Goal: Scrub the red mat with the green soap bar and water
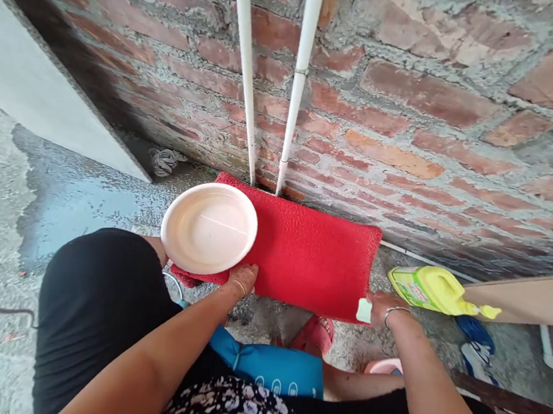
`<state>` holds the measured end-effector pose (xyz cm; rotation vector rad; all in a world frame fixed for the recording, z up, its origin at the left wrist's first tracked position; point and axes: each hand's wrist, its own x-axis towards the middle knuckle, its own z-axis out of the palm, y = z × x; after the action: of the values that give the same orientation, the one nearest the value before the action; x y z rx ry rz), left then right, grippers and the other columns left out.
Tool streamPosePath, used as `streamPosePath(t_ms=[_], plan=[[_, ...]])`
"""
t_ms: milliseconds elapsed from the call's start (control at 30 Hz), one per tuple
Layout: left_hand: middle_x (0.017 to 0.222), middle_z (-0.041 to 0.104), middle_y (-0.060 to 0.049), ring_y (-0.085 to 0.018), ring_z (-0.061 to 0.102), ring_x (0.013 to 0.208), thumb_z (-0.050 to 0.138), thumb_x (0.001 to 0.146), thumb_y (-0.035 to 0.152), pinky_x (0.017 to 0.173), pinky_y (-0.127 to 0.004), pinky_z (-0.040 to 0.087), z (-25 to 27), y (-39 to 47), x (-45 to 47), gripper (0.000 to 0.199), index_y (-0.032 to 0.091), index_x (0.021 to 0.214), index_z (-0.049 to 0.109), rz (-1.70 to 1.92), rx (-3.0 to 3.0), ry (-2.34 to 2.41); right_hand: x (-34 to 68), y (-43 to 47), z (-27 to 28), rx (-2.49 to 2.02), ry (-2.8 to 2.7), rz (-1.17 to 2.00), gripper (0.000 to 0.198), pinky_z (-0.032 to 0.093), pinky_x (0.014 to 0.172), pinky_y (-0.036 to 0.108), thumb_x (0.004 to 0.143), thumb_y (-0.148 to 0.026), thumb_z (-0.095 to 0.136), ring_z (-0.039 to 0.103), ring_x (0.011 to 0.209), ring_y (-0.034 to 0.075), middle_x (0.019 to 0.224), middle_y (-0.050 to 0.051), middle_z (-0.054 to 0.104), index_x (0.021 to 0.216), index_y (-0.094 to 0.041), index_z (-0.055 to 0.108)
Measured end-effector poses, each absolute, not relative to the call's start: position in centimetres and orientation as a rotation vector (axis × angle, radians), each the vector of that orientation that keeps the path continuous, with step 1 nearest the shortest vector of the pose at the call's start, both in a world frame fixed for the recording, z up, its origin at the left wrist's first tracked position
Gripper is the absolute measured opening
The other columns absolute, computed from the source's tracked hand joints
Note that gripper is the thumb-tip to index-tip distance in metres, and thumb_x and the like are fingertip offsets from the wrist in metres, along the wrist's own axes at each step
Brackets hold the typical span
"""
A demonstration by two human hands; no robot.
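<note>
A red textured mat (310, 258) lies at the foot of the brick wall, perhaps over a low support that I cannot see. On its left end stands a round pale pink basin (210, 229) with what looks like clear water in it. My left hand (244, 277) is closed around the mat's front edge, just right of the basin. At the mat's front right corner, my right hand (379, 307) grips the edge. A small pale green piece (364, 310), perhaps a label, shows beside its fingers. The undersides of both hands are hidden.
A yellow jug-shaped bottle (428, 287) lies right of my right hand. Two white pipes (297, 88) run down the brick wall (421, 97). A grey-white slab (60, 80) leans at left. A pink clog (315, 336) and a shoe (478, 359) are on the floor.
</note>
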<state>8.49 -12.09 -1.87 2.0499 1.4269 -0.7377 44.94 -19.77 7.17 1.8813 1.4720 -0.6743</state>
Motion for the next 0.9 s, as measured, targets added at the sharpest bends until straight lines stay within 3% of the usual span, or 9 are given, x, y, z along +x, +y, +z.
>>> streamPosePath(t_ms=[133, 233, 500, 767, 900], plan=[[0.106, 0.061, -0.016, -0.027, 0.061, 0.1, 0.073, 0.064, 0.018, 0.08, -0.037, 0.049, -2.2, -12.3, 8.3, 0.05, 0.014, 0.11, 0.053, -0.685, 2.041, 1.422, 39.0, -15.0, 8.7, 1.831, 1.746, -0.688, 0.053, 0.04, 0.075, 0.03, 0.063, -0.031, 0.07, 0.058, 0.094, 0.021, 0.104, 0.005, 0.058, 0.114, -0.028, 0.058], [0.107, 0.061, -0.015, -0.028, 0.06, 0.101, 0.07, 0.067, 0.015, 0.082, -0.039, 0.048, -2.3, -12.5, 8.2, 0.046, 0.015, 0.11, 0.053, -0.645, 2.029, 1.43, 31.9, -10.9, 8.6, 1.843, 1.955, -0.576, 0.052, 0.037, 0.083, 0.032, 0.073, -0.036, 0.061, 0.054, 0.1, 0.022, 0.11, 0.006, 0.054, 0.124, -0.029, 0.051], [0.106, 0.06, -0.017, -0.033, 0.058, 0.104, 0.063, 0.075, 0.017, 0.087, -0.042, 0.046, -2.1, -12.5, 7.9, 0.04, 0.008, 0.113, 0.055, -0.59, 2.011, 1.405, 20.7, -6.0, 5.1, 1.745, 2.119, -0.625, 0.051, 0.036, 0.087, 0.036, 0.075, -0.034, 0.059, 0.052, 0.104, 0.025, 0.115, 0.009, 0.052, 0.125, -0.03, 0.051], [0.105, 0.062, -0.015, -0.03, 0.06, 0.101, 0.068, 0.066, 0.012, 0.083, -0.039, 0.048, -2.2, -12.5, 7.9, 0.046, 0.014, 0.111, 0.055, -0.608, 2.024, 1.393, 35.6, -9.8, 5.9, 1.759, 1.758, -0.539, 0.056, 0.04, 0.081, 0.036, 0.069, -0.028, 0.064, 0.056, 0.103, 0.025, 0.113, 0.007, 0.056, 0.124, -0.031, 0.053], [0.104, 0.062, -0.016, -0.029, 0.06, 0.099, 0.067, 0.067, 0.014, 0.081, -0.04, 0.049, -2.4, -12.5, 7.8, 0.043, 0.014, 0.109, 0.056, -0.599, 2.047, 1.397, 41.7, -10.8, 8.1, 1.803, 1.487, -0.396, 0.043, 0.041, 0.079, 0.038, 0.071, -0.027, 0.063, 0.057, 0.1, 0.028, 0.11, 0.011, 0.058, 0.114, -0.026, 0.062]])
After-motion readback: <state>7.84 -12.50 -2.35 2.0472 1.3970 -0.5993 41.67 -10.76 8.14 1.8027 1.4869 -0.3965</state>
